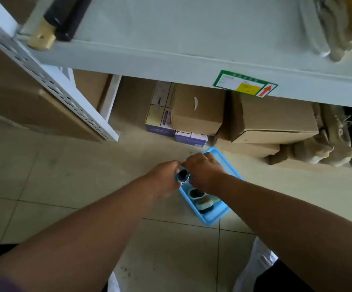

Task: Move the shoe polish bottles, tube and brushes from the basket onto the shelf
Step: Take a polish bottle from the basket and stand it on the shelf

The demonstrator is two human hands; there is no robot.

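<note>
A blue basket (217, 217) stands on the floor tiles below the grey shelf (171, 34). My left hand (163, 177) grips a dark, black-capped polish bottle (183, 175) at the basket's near-left rim. My right hand (205, 171) reaches down into the basket beside that bottle; its fingers are hidden, so what it holds is unclear. Two brushes (202, 202) with pale bodies and dark bristles lie in the basket's near end. The basket's far part is hidden under my right hand.
A black item with a gold end (51, 24) lies at the shelf's left, and pale and yellow bundles (339, 26) at its right. Cardboard boxes (198, 110) and purple cartons (160, 121) fill the space under the shelf. A white perforated upright (51, 81) stands at left.
</note>
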